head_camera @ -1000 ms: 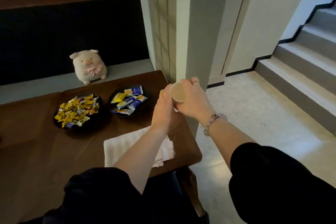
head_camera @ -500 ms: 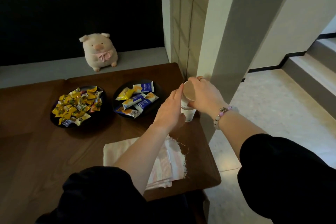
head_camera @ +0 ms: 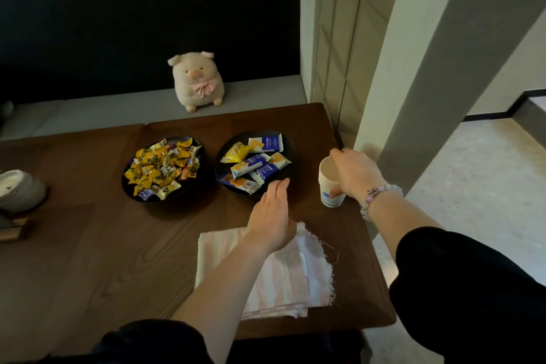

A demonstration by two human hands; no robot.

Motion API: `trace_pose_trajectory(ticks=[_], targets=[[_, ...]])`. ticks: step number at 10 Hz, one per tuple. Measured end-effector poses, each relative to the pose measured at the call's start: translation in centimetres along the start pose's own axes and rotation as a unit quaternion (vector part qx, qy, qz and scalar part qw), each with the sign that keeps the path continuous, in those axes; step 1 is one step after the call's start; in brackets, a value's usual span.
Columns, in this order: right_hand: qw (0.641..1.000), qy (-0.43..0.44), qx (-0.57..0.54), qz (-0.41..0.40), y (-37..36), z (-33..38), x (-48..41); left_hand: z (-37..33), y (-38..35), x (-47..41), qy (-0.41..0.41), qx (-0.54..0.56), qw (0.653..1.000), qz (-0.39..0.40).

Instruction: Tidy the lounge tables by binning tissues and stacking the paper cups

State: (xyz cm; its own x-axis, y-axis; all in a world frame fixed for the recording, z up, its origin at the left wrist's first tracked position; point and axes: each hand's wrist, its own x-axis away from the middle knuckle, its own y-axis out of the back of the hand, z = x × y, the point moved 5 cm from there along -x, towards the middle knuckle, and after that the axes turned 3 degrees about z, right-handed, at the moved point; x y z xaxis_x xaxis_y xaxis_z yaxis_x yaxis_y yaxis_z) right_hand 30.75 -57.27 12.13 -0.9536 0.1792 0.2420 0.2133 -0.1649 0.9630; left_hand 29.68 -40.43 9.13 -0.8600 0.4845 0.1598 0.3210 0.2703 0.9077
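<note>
One paper cup stack [head_camera: 331, 183] is seen upright near the right edge of the wooden surface [head_camera: 88, 245], its long axis vertical and its mouth open upward. The right hand [head_camera: 356, 173] is wrapped around the stack's far side, thumb low on the wall, fingers at the rim: a grasping grip. How many cups are nested cannot be told. The left hand [head_camera: 273, 213] is held released, fingers extended, above the folded cloth [head_camera: 295, 272] and just short of the snack plate [head_camera: 257, 164]. The stack lies to the right of the left hand and near it, so the right hand is judged better placed. No loose tissue is visible; a candy plate [head_camera: 162, 168] sits further left.
</note>
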Motion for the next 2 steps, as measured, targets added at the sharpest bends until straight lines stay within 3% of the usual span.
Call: trace_pose_trajectory(ticks=[2], targets=[[0.999,-0.030,-0.011,0.007,-0.38,0.38,0.57,1.03,1.02,1.53,0.014,-0.013,0.997,0.078]])
